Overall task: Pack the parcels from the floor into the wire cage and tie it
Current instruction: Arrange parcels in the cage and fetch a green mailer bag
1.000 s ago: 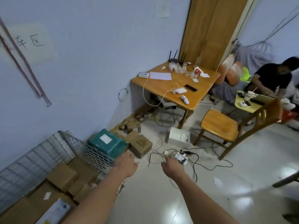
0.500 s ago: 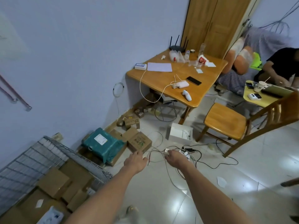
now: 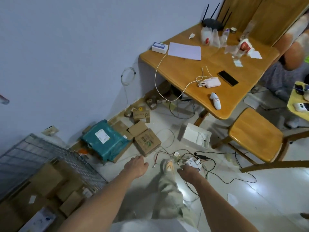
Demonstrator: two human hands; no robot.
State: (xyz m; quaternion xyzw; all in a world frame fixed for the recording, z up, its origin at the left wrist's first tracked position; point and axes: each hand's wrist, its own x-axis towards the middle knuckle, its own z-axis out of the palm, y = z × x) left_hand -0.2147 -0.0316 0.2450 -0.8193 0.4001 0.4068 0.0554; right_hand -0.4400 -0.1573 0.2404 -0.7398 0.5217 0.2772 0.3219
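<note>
Both hands reach out mid-frame, low. Left hand (image 3: 136, 166) is loosely curled w/ nothing in it, near the brown box (image 3: 147, 142). Right hand (image 3: 189, 173) is over the cable tangle (image 3: 192, 160); can't tell if its fingers grip anything.

Parcels sit left of centre by the wall: teal parcel (image 3: 104, 139) and small boxes. Wire cage (image 3: 50, 158), lower left, already holds cartons.

Risk: foot or right hand snags cables, drags the plugs, or causes a trip while carrying.

Cage is cut off at the frame edge; no tie visible.

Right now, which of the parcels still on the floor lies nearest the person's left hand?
The brown carton with the green logo, just beyond the left hand; the teal parcel and the smaller boxes lie farther toward the wall.
</note>
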